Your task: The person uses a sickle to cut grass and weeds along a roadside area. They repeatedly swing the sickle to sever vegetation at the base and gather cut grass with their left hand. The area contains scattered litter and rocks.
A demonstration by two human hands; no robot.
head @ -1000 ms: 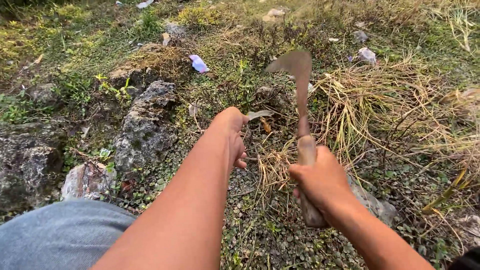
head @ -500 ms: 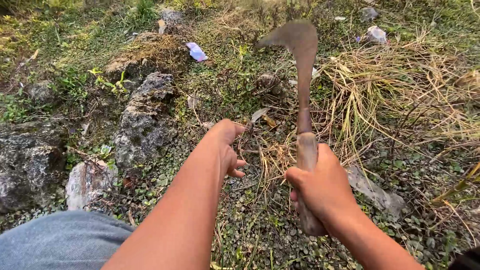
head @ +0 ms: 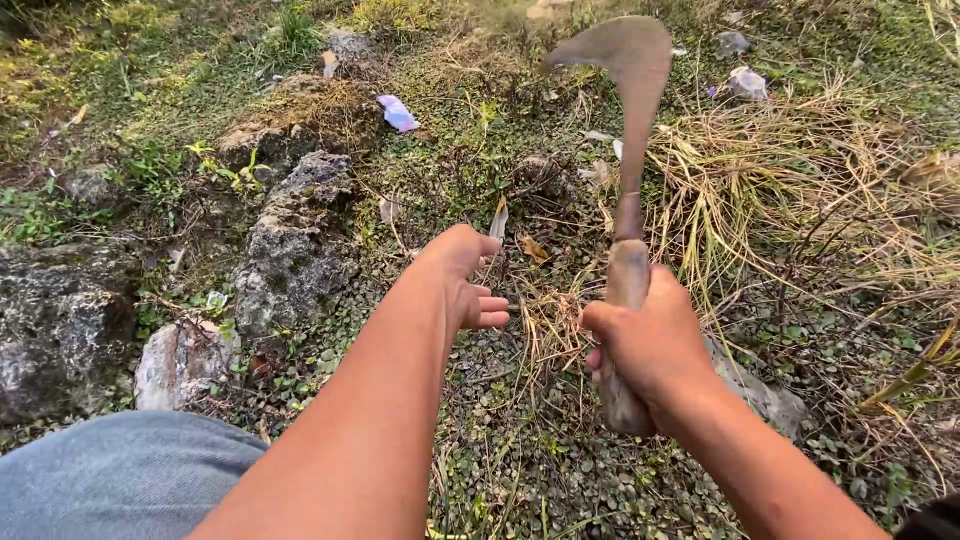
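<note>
My right hand [head: 650, 340] grips the wooden handle of a sickle [head: 625, 120]. Its curved, rusty blade is raised and points up and away, hooked to the left at the top. My left hand [head: 462, 280] reaches forward over a tuft of dry grass [head: 548, 325], fingers loosely curled, holding nothing that I can see. A larger patch of dry yellow grass [head: 800, 190] spreads on the ground to the right of the blade.
Grey rocks [head: 295, 250] lie on the left, with a pale stone [head: 180, 360] nearer me. Low green weeds cover the ground. A purple scrap [head: 397, 112] and a crumpled wrapper [head: 748, 82] lie farther off. My jeans-clad knee [head: 110, 475] is at bottom left.
The sickle blade has risen higher and more upright in my right hand. My left hand has stayed near the dry grass tuft, and the view has tilted slightly down.
</note>
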